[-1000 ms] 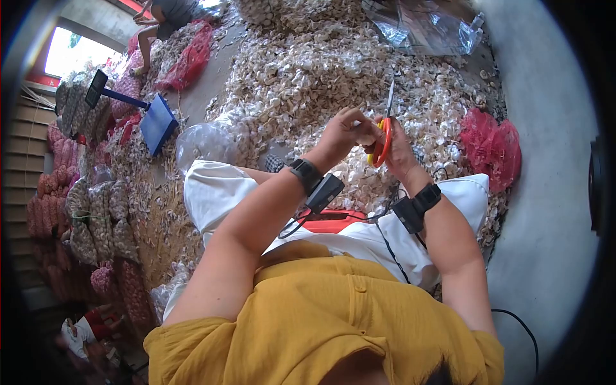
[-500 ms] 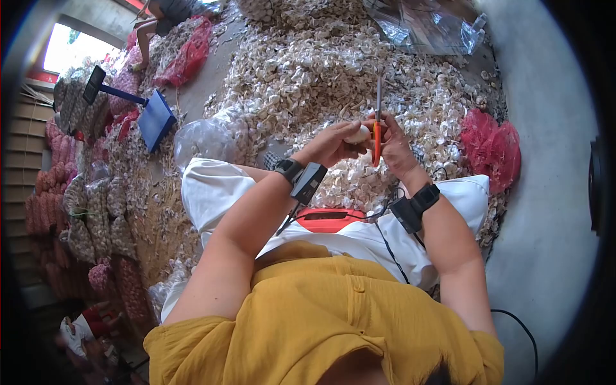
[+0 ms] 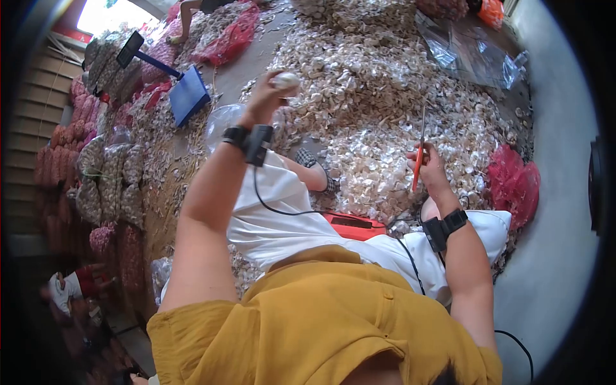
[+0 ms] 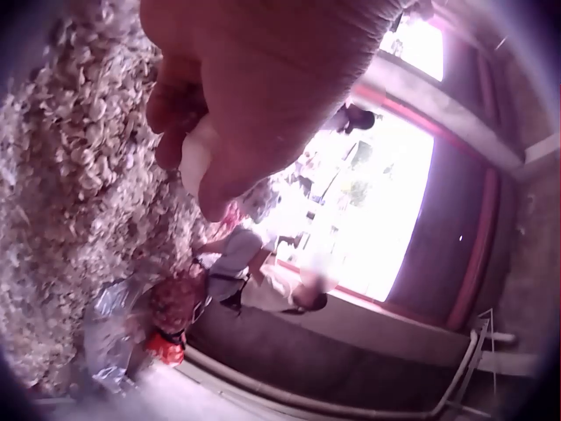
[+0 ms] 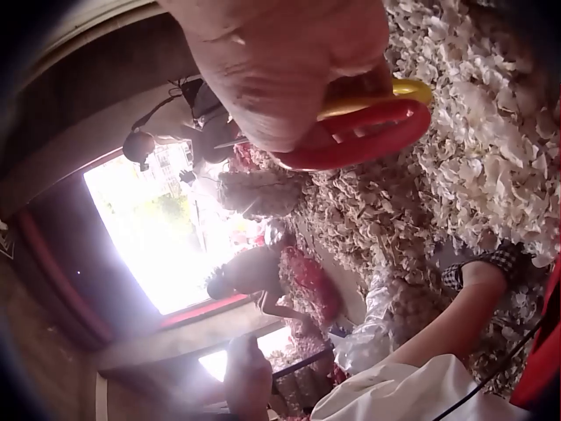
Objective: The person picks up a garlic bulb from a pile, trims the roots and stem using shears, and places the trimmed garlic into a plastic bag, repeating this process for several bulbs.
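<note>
Scissors in the right hand, held up in front of the right knee, over a heap of pale papery skins. Long axis runs away from the body; blade end points forward toward the far side of the heap, red-orange handle end back toward the wearer. Seen nearly edge-on from the head, so cannot tell whether the blades are parted. Right wrist view: one red loop, one yellow, jutting beyond the palm; fingers curled about the handles. Left hand well apart, raised out to the left beyond the knee, thumb and fingers closed round a white bulb. Bulb roundish, its far side bare of the fingers; which way its stem end faces, cannot tell. Below and between the arms: white trousers, a red object between the thighs, a checked shoe at the near edge of the heap. Left of the raised hand, a blue platform scale; past it, filled mesh sacks. Right side: crumpled pink-red netting near a grey wall. Far end of heap: clear plastic sheeting.
</note>
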A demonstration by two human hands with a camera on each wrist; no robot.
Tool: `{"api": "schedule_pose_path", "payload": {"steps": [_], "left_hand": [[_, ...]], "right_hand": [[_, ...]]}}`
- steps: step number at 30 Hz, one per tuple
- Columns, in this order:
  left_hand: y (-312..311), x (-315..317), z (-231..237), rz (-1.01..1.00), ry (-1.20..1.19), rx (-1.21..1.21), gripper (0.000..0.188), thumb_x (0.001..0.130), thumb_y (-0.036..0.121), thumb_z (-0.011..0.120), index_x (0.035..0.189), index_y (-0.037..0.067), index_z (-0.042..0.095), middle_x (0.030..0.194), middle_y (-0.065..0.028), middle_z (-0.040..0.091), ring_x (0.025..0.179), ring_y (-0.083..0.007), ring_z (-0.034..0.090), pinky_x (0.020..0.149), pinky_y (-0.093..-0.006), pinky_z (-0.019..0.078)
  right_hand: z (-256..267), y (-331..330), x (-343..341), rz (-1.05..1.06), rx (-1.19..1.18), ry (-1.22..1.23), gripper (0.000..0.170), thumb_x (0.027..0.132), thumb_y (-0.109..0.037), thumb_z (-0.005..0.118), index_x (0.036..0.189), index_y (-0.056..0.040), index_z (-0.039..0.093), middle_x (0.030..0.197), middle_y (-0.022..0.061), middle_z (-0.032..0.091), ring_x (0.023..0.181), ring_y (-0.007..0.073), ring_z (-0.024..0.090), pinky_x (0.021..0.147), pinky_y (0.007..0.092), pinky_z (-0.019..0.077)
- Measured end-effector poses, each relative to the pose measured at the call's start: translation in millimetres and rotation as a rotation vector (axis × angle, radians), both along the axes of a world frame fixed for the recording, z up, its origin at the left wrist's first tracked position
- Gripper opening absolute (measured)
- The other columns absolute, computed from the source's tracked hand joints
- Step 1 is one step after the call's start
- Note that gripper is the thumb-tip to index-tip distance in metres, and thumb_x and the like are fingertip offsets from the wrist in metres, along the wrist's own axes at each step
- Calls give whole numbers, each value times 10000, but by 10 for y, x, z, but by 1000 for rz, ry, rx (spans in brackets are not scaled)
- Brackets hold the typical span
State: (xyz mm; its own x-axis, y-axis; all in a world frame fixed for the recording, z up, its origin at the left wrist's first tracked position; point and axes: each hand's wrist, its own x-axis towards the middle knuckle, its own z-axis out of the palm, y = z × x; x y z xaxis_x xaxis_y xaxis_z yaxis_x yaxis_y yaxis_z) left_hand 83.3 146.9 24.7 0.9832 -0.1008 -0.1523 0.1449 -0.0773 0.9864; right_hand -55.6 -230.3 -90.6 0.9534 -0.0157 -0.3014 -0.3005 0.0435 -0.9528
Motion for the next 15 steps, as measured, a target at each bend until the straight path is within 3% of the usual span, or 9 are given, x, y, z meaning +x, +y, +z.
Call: {"api": "schedule_pose_path", "payload": {"steps": [2, 6, 10, 11, 14, 15], "left_hand": [[598, 72, 17, 284, -11, -6, 407, 797, 166, 701, 1152, 86, 517, 932, -28, 608, 760, -135, 606, 569, -221, 475], [1814, -95, -301, 479, 60, -54, 303, 784, 233, 713, 1010, 86, 576, 802, -48, 609, 564, -105, 562, 393, -227, 384], [2383, -416, -864, 662, 298, 145, 163, 802, 198, 687, 855, 64, 612, 580, -30, 554, 396, -115, 484, 349, -245, 353], [2426, -472, -938, 658, 362, 142, 144, 832, 156, 661, 902, 64, 577, 696, -32, 554, 535, -123, 522, 385, -209, 371], [2524, -482, -1185, 662, 388, 161, 155, 829, 146, 663, 906, 51, 568, 709, -38, 557, 541, -129, 528, 400, -223, 402], [2532, -454, -1203, 632, 390, 137, 247, 828, 138, 663, 1023, 26, 561, 774, -65, 577, 617, -150, 572, 447, -240, 460]], "right_hand": [[1, 52, -4, 60, -92, 5, 423, 744, 16, 667, 1121, -74, 495, 926, 57, 626, 869, 133, 598, 774, 271, 485], [-41, 114, 30, 180, -287, 21, 470, 708, 18, 693, 1131, -47, 497, 942, 50, 614, 881, 139, 599, 781, 277, 487], [-76, 184, 97, 197, -271, 62, 475, 713, 13, 694, 1141, -32, 492, 923, 46, 612, 848, 132, 593, 768, 270, 486], [-77, 207, 105, 191, -243, 77, 471, 717, 11, 692, 1142, -34, 492, 910, 43, 611, 840, 133, 592, 759, 271, 487], [-104, 239, 133, 214, -293, 101, 471, 717, 16, 691, 1141, -39, 492, 905, 44, 611, 843, 130, 591, 753, 272, 489], [-135, 246, 137, 209, -297, 102, 465, 723, 17, 691, 1139, -44, 492, 906, 48, 613, 843, 125, 590, 744, 273, 493]]}}
